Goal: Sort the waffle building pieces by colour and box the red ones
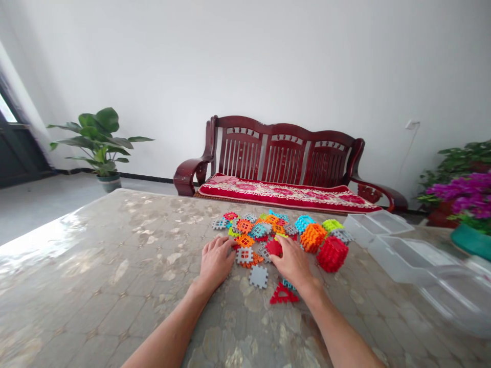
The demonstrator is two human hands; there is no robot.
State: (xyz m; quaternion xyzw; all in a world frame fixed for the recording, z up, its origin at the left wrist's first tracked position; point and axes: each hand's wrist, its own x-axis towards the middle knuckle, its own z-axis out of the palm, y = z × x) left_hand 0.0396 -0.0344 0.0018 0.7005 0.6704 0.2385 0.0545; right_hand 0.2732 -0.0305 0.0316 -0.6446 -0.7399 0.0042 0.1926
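A pile of colourful interlocking plastic tiles (245, 225) lies on the table in front of me, in orange, grey, blue, green and red. At the pile's left edge, my left hand (218, 259) rests palm down, its fingers loosely bent and nothing visibly held. My right hand (294, 261) pinches a red tile (273, 248) between thumb and fingers at the pile's near right side. Between the hands lie a grey window tile (244, 255) and a solid grey square tile (258, 276). A red triangular tile (284, 294) lies beside my right wrist, with a blue piece partly hidden behind it.
Right of the pile stand stacks of tiles sorted by colour, among them an orange stack (313, 237) and a red stack (332, 254). Clear plastic containers (406, 255) stand farther right, near a pot of purple flowers (470, 194). A wooden bench (286, 153) is behind the table (126, 266).
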